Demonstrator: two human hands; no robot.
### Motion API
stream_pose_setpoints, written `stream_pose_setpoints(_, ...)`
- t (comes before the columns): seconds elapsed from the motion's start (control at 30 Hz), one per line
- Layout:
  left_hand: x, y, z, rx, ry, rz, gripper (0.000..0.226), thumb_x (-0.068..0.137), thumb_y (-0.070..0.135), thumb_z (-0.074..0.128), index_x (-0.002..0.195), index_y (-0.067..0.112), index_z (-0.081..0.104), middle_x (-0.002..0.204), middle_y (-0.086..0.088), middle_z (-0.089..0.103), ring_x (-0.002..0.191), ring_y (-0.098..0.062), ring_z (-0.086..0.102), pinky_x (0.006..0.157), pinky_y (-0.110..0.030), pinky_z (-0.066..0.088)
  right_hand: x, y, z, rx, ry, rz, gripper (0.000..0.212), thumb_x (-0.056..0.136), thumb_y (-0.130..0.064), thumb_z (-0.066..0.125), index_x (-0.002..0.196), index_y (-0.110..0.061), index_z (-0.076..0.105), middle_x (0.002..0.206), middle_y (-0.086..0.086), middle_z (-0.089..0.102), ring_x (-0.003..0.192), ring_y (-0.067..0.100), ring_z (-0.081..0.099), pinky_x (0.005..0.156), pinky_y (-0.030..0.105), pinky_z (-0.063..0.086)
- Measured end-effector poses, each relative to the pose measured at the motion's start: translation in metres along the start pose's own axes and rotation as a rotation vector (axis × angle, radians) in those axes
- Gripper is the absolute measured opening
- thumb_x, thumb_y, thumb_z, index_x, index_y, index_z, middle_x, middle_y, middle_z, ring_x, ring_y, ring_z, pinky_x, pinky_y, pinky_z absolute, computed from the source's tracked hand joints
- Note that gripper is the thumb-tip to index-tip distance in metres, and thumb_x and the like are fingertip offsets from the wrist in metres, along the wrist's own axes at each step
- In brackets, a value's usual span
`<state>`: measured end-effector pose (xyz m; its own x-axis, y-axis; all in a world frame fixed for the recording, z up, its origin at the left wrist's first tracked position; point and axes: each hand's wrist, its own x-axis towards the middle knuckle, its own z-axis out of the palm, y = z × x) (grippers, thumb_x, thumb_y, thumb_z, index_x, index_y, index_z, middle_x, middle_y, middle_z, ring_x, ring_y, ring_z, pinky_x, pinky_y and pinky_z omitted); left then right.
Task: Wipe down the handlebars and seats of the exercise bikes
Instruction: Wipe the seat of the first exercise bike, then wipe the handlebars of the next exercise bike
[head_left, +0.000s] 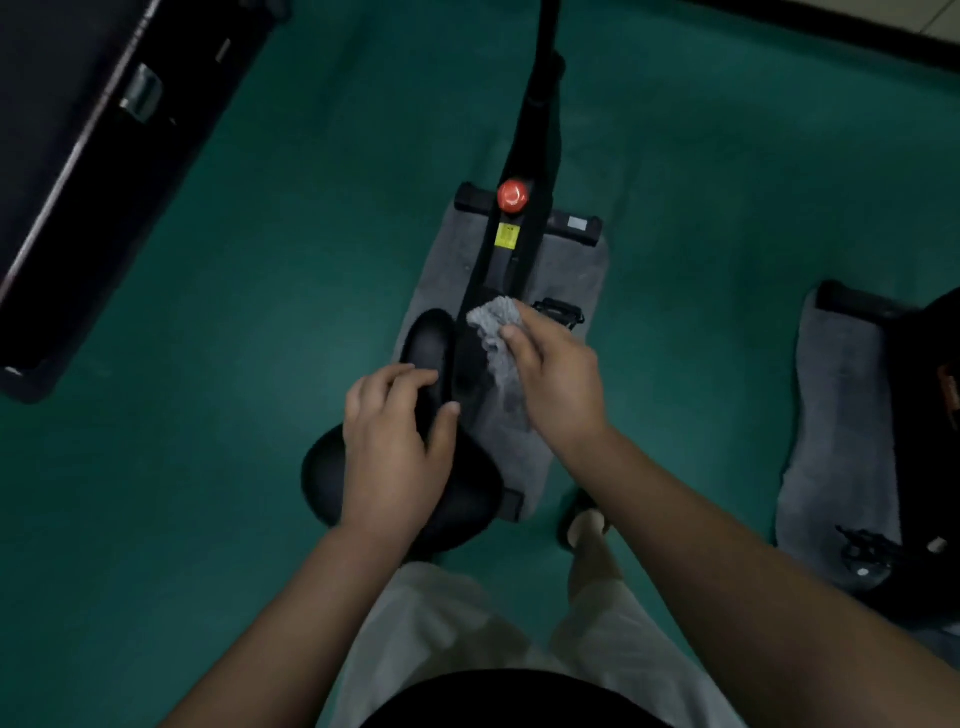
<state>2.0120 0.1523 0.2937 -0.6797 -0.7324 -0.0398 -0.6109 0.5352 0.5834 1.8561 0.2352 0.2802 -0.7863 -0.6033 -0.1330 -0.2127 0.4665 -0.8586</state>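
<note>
I look straight down on a black exercise bike (511, 244) with a red knob (512, 195) on its frame. Its black seat (470, 499) is below me, wide at the back and narrow toward the front. My left hand (397, 447) rests on the seat, fingers curled over the narrow nose. My right hand (558, 384) grips a grey cloth (498, 338) just right of the seat's nose, above the frame. The handlebars are out of view beyond the top edge.
A grey mat (576, 275) lies under the bike on the green floor (260, 312). A second bike (914, 467) on its own grey mat stands at the right edge. A dark machine (78, 182) fills the upper left. My foot (582, 525) stands beside the mat.
</note>
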Motion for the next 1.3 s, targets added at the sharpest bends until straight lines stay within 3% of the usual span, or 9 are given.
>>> stream_pose_setpoints(0.2,0.028,0.095,0.053,-0.043,-0.006,-0.028,0.029,0.094,0.026,0.063,0.122,0.017,0.061,0.126,-0.001,0.059,0.124,-0.02,0.043,0.108,-0.036,0.037,0.013,0.047,-0.12,-0.179,-0.005,-0.101,0.036,0.093,-0.03,0.063,0.126,-0.016,0.064,0.118,-0.003,0.061,0.107,0.006,0.055,0.092,-0.003,0.029)
stream_pose_setpoints(0.33,0.042,0.157,0.077,-0.086,-0.001,0.006,0.03,0.093,0.025,0.064,0.122,0.017,0.062,0.127,0.0,0.058,0.124,-0.016,0.042,0.108,-0.037,0.038,0.028,0.05,-0.18,-0.089,-0.005,-0.09,0.041,0.083,-0.032,0.074,0.121,-0.018,0.067,0.111,-0.008,0.06,0.102,0.0,0.055,0.091,0.002,0.035)
stream_pose_setpoints(0.5,0.06,0.2,0.084,-0.123,0.022,0.042,0.029,0.094,0.025,0.064,0.122,0.018,0.063,0.128,0.0,0.056,0.126,-0.016,0.042,0.109,-0.038,0.039,0.055,0.033,-0.222,-0.041,0.018,-0.161,0.035,0.083,-0.031,0.074,0.116,-0.018,0.071,0.109,-0.009,0.065,0.102,-0.004,0.057,0.093,0.007,0.04)
stream_pose_setpoints(0.7,0.11,0.226,0.075,-0.139,0.103,0.069,0.028,0.095,0.028,0.062,0.121,0.018,0.063,0.126,0.002,0.057,0.123,-0.014,0.044,0.107,-0.033,0.039,0.1,0.012,-0.253,-0.085,0.028,-0.234,0.03,0.09,-0.026,0.067,0.119,-0.02,0.068,0.109,-0.015,0.062,0.106,-0.011,0.053,0.092,0.004,0.038)
stream_pose_setpoints(0.87,0.172,0.233,0.062,-0.149,0.17,0.082,0.03,0.097,0.032,0.058,0.123,0.018,0.064,0.127,0.005,0.056,0.124,-0.014,0.045,0.107,-0.037,0.041,0.158,-0.015,-0.263,-0.14,0.042,-0.3,0.021,0.09,-0.03,0.064,0.109,-0.024,0.068,0.109,-0.015,0.062,0.105,-0.003,0.056,0.089,0.013,0.043)
stream_pose_setpoints(1.0,0.235,0.232,0.053,-0.169,0.218,0.102,0.032,0.097,0.033,0.058,0.124,0.017,0.066,0.127,0.004,0.055,0.126,-0.015,0.045,0.107,-0.041,0.042,0.217,-0.048,-0.259,-0.156,0.03,-0.35,0.03,0.083,-0.044,0.064,0.106,-0.027,0.069,0.108,-0.02,0.061,0.103,-0.01,0.054,0.087,0.004,0.038)
stream_pose_setpoints(1.13,0.299,0.232,0.047,-0.16,0.233,0.118,0.04,0.097,0.039,0.049,0.124,0.016,0.067,0.129,0.002,0.053,0.129,-0.019,0.043,0.107,-0.046,0.042,0.281,-0.066,-0.253,-0.273,-0.009,-0.395,0.035,0.083,-0.046,0.065,0.111,-0.026,0.071,0.111,-0.016,0.063,0.105,-0.01,0.054,0.09,0.003,0.036)
stream_pose_setpoints(1.3,0.358,0.237,0.044,-0.144,0.291,0.17,0.043,0.098,0.039,0.046,0.123,0.012,0.068,0.128,-0.001,0.05,0.126,-0.015,0.035,0.106,-0.023,0.024,0.346,-0.092,-0.259,-0.343,0.05,-0.453,0.04,0.08,-0.046,0.067,0.113,-0.023,0.07,0.108,-0.019,0.063,0.103,-0.003,0.057,0.091,0.01,0.043)
